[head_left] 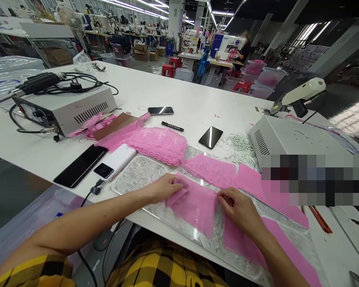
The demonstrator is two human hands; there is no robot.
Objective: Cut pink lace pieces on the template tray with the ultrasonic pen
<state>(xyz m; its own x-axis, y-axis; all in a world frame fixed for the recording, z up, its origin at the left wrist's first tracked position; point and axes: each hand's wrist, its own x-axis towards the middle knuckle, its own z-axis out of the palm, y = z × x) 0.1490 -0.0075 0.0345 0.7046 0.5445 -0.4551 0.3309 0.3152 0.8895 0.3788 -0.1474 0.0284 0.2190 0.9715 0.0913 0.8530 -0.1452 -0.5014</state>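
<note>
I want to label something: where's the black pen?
In the head view, just left of centre, the black pen lies between two phones, beyond the pink lace.

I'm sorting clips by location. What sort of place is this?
Probably a garment workshop: what looks like a sewing machine stands in the background, while sheer pink fabric and stacked pink lace lie on the worktable.

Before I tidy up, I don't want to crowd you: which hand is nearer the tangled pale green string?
Right. The right hand is on this side of the string, across some pink lace; the left hand is farther off, to the left.
</note>
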